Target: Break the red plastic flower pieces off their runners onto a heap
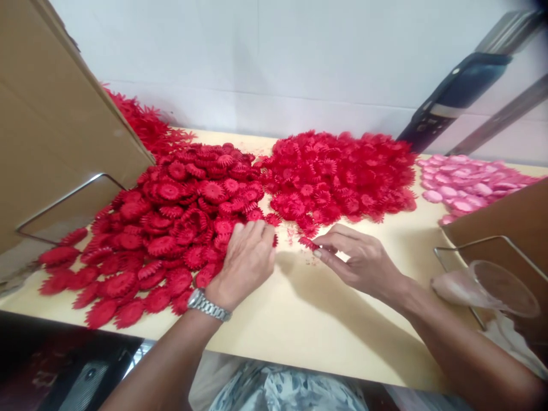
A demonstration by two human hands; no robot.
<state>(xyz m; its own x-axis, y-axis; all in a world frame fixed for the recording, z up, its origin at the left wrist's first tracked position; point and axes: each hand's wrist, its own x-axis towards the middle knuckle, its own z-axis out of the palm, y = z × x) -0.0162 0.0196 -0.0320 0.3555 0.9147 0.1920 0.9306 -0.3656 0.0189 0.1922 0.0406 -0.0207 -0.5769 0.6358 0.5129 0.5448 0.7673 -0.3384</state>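
At the right edge of a heap of dark red scalloped flower pieces (171,245), my left hand (250,257) is closed, back of the hand up. A bit of a red flower piece (275,241) peeks out past its fingertips; the rest is hidden under the fingers. My right hand (359,257) pinches another red flower piece (306,242) between thumb and forefinger, just over the table and in front of a second heap of brighter red flower pieces (342,177). The hands are a short distance apart.
Pink discs (475,182) lie in a pile at the right. Star-shaped red pieces (145,123) are heaped at the back left. Cardboard boxes (64,114) stand on both sides, with a plastic cup (483,288) at the right. Red scraps dot the pale table (325,331).
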